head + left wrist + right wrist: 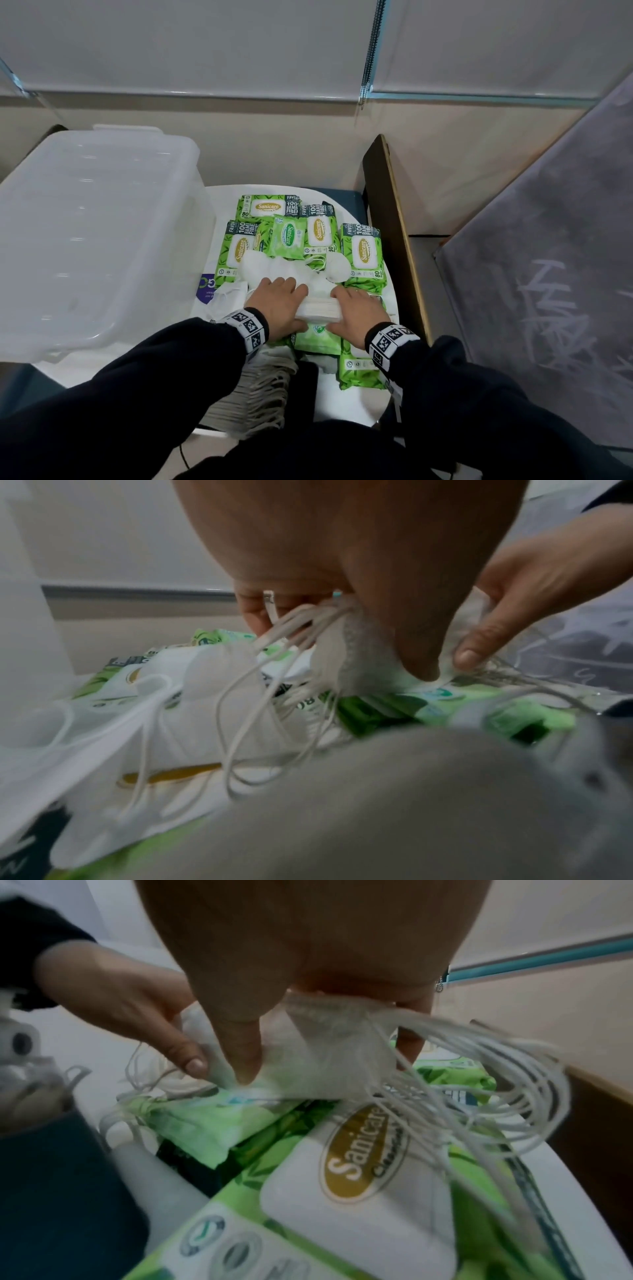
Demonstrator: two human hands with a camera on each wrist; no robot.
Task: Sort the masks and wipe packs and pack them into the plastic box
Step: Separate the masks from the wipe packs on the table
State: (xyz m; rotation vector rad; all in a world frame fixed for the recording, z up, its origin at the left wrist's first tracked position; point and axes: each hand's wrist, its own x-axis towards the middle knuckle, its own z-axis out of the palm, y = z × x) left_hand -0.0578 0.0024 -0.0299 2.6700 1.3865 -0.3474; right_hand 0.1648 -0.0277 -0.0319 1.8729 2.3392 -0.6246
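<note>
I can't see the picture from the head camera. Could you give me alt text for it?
Seen from above, a person's left hand and right hand squeeze a stack of white masks between them over green wipe packs on a white table. A clear plastic box, lid on, stands to the left.

White mask stack (318, 308); wipe packs (363, 255) beside it leaf-green, white lids, gold oval logos; plastic box (85, 219) translucent white; wristbands (248, 325) black-and-white checked; sleeves (154, 370) black
</note>
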